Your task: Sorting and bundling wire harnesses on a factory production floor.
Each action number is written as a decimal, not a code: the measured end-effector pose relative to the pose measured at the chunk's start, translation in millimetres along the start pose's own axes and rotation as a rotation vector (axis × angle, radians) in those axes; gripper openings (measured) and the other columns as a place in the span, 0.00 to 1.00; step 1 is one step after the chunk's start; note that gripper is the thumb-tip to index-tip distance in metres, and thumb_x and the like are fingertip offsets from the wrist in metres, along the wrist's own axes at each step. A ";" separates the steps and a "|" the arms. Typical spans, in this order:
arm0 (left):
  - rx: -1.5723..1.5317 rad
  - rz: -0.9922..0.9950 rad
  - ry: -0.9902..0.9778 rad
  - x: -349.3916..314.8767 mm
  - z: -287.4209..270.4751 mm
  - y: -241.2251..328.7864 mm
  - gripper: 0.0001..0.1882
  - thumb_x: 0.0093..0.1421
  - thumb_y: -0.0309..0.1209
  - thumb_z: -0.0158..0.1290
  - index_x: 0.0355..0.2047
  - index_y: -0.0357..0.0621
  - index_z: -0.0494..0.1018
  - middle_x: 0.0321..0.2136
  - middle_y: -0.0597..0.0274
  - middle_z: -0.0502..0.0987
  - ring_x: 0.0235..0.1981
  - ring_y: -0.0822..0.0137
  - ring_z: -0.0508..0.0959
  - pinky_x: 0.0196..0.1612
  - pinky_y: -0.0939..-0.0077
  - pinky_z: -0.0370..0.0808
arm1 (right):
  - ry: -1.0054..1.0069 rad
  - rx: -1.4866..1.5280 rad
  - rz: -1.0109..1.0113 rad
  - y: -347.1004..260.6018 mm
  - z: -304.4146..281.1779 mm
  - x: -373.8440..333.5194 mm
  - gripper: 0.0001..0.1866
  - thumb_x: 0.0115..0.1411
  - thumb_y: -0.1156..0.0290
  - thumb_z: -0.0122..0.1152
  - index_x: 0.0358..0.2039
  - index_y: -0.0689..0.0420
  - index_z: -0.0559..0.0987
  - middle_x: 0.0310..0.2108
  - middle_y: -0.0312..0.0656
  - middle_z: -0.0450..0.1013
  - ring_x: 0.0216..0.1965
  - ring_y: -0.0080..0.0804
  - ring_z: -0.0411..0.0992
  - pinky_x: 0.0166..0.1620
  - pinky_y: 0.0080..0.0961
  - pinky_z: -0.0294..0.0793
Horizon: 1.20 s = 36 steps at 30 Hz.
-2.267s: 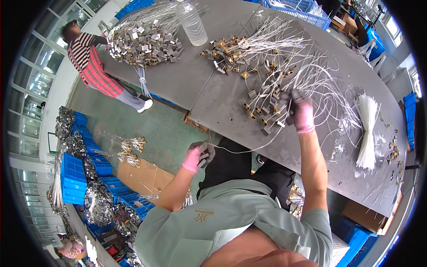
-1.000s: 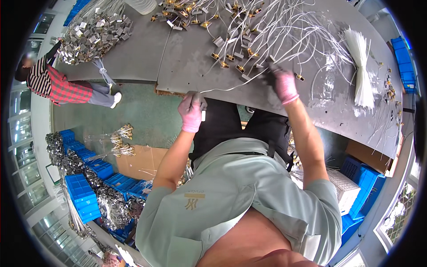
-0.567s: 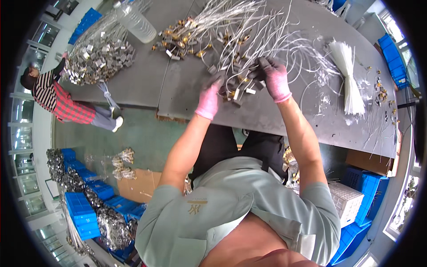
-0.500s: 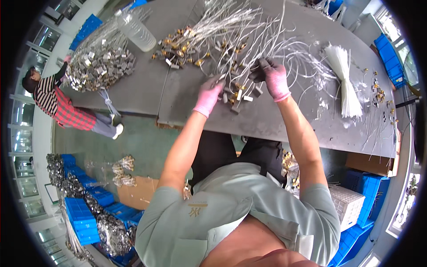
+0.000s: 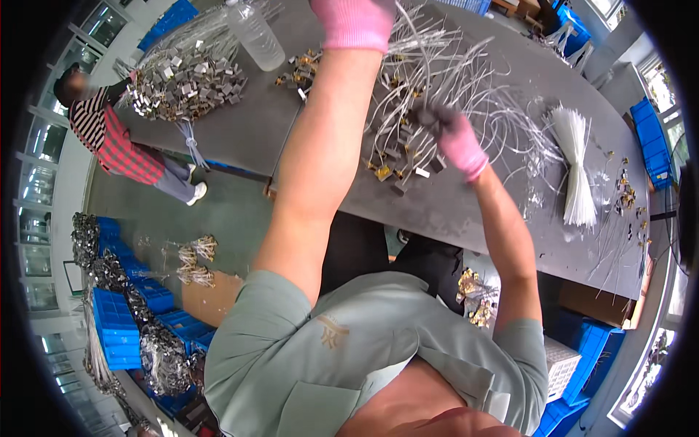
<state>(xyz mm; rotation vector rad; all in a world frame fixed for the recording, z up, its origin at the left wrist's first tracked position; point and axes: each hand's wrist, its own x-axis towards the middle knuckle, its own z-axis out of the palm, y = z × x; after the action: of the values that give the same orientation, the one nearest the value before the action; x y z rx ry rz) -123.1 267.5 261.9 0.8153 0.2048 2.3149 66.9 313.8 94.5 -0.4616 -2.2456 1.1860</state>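
My left hand [image 5: 353, 25], in a pink glove, reaches far forward over the table, and its fingers are cut off by the upper edge of the picture. Below and to its right lies a loose pile of white wires [image 5: 502, 120] with small grey and brass-coloured end pieces [image 5: 397, 156]. Over the right part of those end pieces is my right hand [image 5: 462, 146], its glove pink with dark fingers. Motion smears these fingertips, so what they hold, if anything, cannot be made out. More brass-coloured end pieces [image 5: 302, 73] show left of my left forearm.
A tied bundle of white strands [image 5: 573, 167] lies on the grey table [image 5: 437, 207] at right. A clear plastic bottle [image 5: 256, 36] stands beside a heap of wires with grey blocks [image 5: 186, 87] at left. Another person [image 5: 109, 131] stands there. Blue crates [image 5: 116, 328] line the floor.
My left hand has left the end pieces and stretched far forward. My right hand has moved slightly down onto the pile. The view has shifted a little.
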 end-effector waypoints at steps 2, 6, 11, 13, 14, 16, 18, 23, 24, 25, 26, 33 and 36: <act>-0.045 0.070 -0.016 -3.7 1.1 -10.5 0.11 0.65 0.41 0.46 0.32 0.48 0.71 0.13 0.74 0.49 0.15 0.75 0.49 0.20 0.77 0.49 | -0.016 -0.064 0.031 -52.5 -17.7 25.0 0.20 0.64 0.59 0.53 0.44 0.64 0.77 0.34 0.48 0.78 0.37 0.25 0.73 0.42 0.24 0.71; 0.125 -0.035 0.243 7.4 17.7 -5.5 0.12 0.64 0.39 0.46 0.24 0.50 0.67 0.11 0.74 0.52 0.13 0.74 0.52 0.19 0.76 0.49 | 0.046 -0.047 -0.082 -77.0 -12.5 43.6 0.15 0.63 0.61 0.54 0.38 0.62 0.78 0.22 0.47 0.74 0.24 0.26 0.69 0.30 0.25 0.69; 0.352 -0.213 0.055 77.5 -50.1 36.4 0.15 0.63 0.36 0.46 0.19 0.51 0.67 0.11 0.72 0.61 0.11 0.73 0.59 0.16 0.74 0.55 | -0.023 0.093 0.041 -17.8 54.2 -57.4 0.14 0.61 0.63 0.57 0.31 0.63 0.77 0.17 0.48 0.66 0.21 0.24 0.64 0.28 0.27 0.68; 0.604 -0.097 0.107 43.5 -41.1 14.1 0.14 0.63 0.37 0.47 0.21 0.48 0.70 0.12 0.69 0.65 0.12 0.72 0.63 0.18 0.74 0.59 | -0.020 0.223 0.093 -14.0 56.2 -65.5 0.14 0.61 0.62 0.57 0.34 0.63 0.77 0.18 0.45 0.69 0.21 0.22 0.63 0.26 0.24 0.66; 0.866 0.053 0.144 32.8 -34.8 10.5 0.14 0.63 0.37 0.48 0.24 0.45 0.74 0.13 0.66 0.69 0.14 0.72 0.66 0.19 0.74 0.63 | 0.031 0.256 0.207 2.2 59.9 -65.2 0.15 0.62 0.62 0.56 0.34 0.63 0.78 0.19 0.42 0.71 0.22 0.21 0.65 0.26 0.23 0.66; 1.473 0.325 -0.106 -1.9 -59.2 7.5 0.10 0.63 0.35 0.49 0.35 0.41 0.75 0.20 0.64 0.75 0.19 0.71 0.71 0.23 0.77 0.67 | 0.048 0.229 0.290 48.7 46.0 -53.8 0.17 0.62 0.62 0.55 0.37 0.66 0.77 0.24 0.37 0.75 0.25 0.21 0.71 0.29 0.20 0.70; 1.713 -0.032 -0.240 -59.5 -68.1 -8.3 0.15 0.61 0.41 0.48 0.36 0.41 0.75 0.27 0.58 0.77 0.29 0.63 0.75 0.32 0.67 0.70 | 0.089 0.458 0.477 59.7 11.0 -32.3 0.21 0.64 0.60 0.52 0.42 0.70 0.75 0.28 0.45 0.78 0.28 0.28 0.77 0.33 0.20 0.76; 2.374 -0.640 -0.764 -206.4 -157.9 -38.8 0.21 0.52 0.50 0.52 0.31 0.45 0.77 0.30 0.54 0.79 0.39 0.56 0.78 0.45 0.63 0.69 | 0.174 0.268 0.627 110.7 -38.1 8.4 0.19 0.63 0.60 0.53 0.36 0.66 0.79 0.23 0.41 0.77 0.23 0.25 0.75 0.27 0.18 0.71; 2.367 -0.639 -0.772 -218.8 -176.2 -43.0 0.21 0.52 0.50 0.52 0.31 0.45 0.77 0.30 0.54 0.79 0.39 0.56 0.78 0.45 0.63 0.69 | 0.180 0.264 0.632 121.1 -45.4 12.1 0.19 0.63 0.60 0.53 0.36 0.66 0.79 0.23 0.41 0.77 0.23 0.25 0.75 0.27 0.18 0.71; 2.370 -0.461 -0.632 -228.1 -194.6 -46.7 0.17 0.52 0.47 0.53 0.30 0.46 0.76 0.30 0.56 0.78 0.38 0.56 0.77 0.45 0.62 0.69 | 0.161 0.192 0.603 133.5 -51.5 15.8 0.18 0.62 0.60 0.53 0.34 0.65 0.79 0.23 0.40 0.77 0.22 0.24 0.74 0.26 0.19 0.71; 2.352 -0.287 -0.499 -228.7 -194.8 -48.5 0.14 0.51 0.44 0.53 0.29 0.47 0.76 0.29 0.58 0.78 0.37 0.56 0.77 0.45 0.62 0.69 | 0.147 0.120 0.577 138.4 -57.0 17.6 0.18 0.62 0.60 0.53 0.33 0.64 0.80 0.22 0.39 0.77 0.21 0.23 0.73 0.26 0.19 0.70; 2.243 -0.324 -0.266 -227.1 -189.7 -50.4 0.12 0.51 0.36 0.53 0.34 0.47 0.78 0.31 0.53 0.79 0.35 0.52 0.77 0.42 0.59 0.72 | 0.085 -0.324 0.619 145.3 -79.8 30.2 0.17 0.64 0.58 0.51 0.39 0.60 0.79 0.24 0.37 0.77 0.21 0.22 0.73 0.26 0.18 0.70; 1.877 -0.348 0.040 -222.0 -180.4 -35.7 0.16 0.51 0.28 0.54 0.41 0.41 0.77 0.31 0.56 0.80 0.35 0.64 0.79 0.41 0.71 0.75 | 0.261 0.029 0.619 125.6 -87.1 27.3 0.18 0.64 0.58 0.51 0.39 0.60 0.79 0.23 0.39 0.76 0.18 0.22 0.69 0.22 0.19 0.66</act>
<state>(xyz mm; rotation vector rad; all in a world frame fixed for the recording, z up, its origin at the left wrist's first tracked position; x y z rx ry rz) -83.5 165.4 -4.7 1.2635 2.4296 1.2174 104.3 453.6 38.1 -1.2855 -1.9071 1.3455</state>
